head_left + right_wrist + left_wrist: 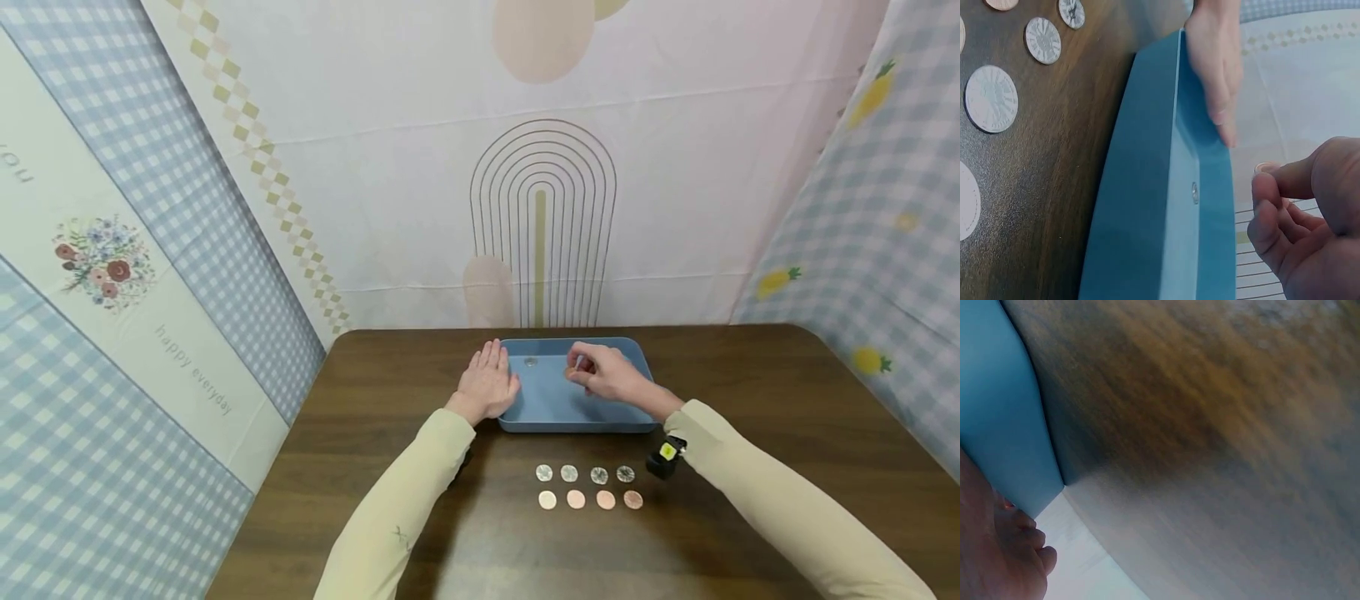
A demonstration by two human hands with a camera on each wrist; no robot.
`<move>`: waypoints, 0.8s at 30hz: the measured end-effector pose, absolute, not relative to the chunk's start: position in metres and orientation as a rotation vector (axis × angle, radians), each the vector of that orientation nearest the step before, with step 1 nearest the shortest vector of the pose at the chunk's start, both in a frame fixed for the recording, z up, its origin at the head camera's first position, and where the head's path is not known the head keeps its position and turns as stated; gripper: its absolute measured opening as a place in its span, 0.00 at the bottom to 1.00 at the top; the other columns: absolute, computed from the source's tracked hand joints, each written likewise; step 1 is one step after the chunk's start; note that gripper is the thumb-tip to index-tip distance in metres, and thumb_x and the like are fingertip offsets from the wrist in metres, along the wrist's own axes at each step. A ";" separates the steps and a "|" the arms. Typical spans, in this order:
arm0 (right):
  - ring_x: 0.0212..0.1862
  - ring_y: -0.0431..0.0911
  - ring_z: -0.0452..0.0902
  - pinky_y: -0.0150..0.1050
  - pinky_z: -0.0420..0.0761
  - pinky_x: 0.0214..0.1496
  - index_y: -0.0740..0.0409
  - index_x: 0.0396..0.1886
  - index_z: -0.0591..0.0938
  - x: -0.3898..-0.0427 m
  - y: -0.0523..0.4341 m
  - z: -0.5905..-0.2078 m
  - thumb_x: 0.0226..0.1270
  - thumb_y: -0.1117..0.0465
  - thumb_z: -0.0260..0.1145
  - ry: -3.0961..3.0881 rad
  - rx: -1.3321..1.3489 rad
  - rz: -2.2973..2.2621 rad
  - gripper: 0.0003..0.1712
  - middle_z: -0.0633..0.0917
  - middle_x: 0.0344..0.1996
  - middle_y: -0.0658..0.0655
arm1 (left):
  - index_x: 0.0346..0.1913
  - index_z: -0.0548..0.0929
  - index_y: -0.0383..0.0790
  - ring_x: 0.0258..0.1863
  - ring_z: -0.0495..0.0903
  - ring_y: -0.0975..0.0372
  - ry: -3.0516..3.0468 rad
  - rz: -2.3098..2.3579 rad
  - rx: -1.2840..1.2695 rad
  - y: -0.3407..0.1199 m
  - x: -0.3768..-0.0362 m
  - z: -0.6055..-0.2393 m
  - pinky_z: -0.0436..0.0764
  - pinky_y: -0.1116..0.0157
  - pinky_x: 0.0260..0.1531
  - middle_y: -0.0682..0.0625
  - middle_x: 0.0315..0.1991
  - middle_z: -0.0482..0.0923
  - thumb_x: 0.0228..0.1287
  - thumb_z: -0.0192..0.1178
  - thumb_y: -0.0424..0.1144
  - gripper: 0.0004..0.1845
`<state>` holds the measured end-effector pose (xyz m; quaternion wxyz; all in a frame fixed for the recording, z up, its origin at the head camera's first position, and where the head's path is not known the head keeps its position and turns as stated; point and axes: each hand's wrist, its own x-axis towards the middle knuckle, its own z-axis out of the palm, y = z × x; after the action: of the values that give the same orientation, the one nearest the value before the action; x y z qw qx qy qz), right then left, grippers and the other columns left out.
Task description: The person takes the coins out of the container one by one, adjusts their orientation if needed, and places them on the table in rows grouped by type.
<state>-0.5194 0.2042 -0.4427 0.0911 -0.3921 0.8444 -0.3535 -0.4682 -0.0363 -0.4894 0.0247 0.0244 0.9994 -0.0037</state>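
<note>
A shallow blue tray [577, 427] lies near the far edge of the table. My left hand [487, 381] rests on its left rim with the fingers straight. Over the tray, my right hand [606, 372] pinches a coin [1267, 167] between thumb and forefinger; its edge looks copper-coloured, and most of it is hidden by the fingertips. One silver coin [531, 362] lies inside the tray, toward the back left. In front of the tray are two rows of coins: silver ones [569, 473] in the farther row, copper-coloured ones [576, 499] in the nearer.
The dark wooden table [390, 375] extends to both sides of the tray. Behind it hangs a pale printed cloth [405, 208], with checked cloths [832, 275] at the sides. A dark wrist camera [663, 458] sits under the right sleeve, close to the tray's front right corner.
</note>
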 end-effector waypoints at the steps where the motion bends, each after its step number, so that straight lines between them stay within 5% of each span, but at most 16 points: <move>1: 0.24 0.52 0.82 0.37 0.79 0.27 0.55 0.38 0.77 -0.517 0.205 -0.441 0.68 0.62 0.65 2.512 -1.172 -1.046 0.04 0.84 0.25 0.58 | 0.77 0.49 0.33 0.80 0.43 0.51 3.093 -0.014 0.080 -0.037 -0.467 -0.490 0.49 0.56 0.78 0.39 0.80 0.43 0.76 0.28 0.52 0.35; 5: 0.24 0.49 0.81 0.36 0.80 0.27 0.54 0.37 0.77 -0.505 0.210 -0.435 0.69 0.62 0.65 2.496 -1.197 -1.035 0.03 0.82 0.25 0.52 | 0.77 0.50 0.33 0.80 0.44 0.51 3.101 -0.025 0.094 -0.038 -0.464 -0.490 0.49 0.56 0.78 0.39 0.80 0.44 0.76 0.28 0.52 0.35; 24: 0.17 0.40 0.74 0.39 0.80 0.20 0.51 0.36 0.75 -0.474 0.264 -0.436 0.70 0.58 0.64 2.306 -1.265 -1.037 0.05 0.79 0.28 0.56 | 0.77 0.50 0.33 0.80 0.43 0.51 3.101 -0.011 0.094 -0.038 -0.462 -0.492 0.49 0.56 0.78 0.39 0.80 0.43 0.76 0.29 0.52 0.35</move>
<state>-0.4745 0.2643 -0.4359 0.1567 -0.4419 0.8056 -0.3621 -0.4617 -0.0384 -0.4918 0.0193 0.0303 0.9993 -0.0035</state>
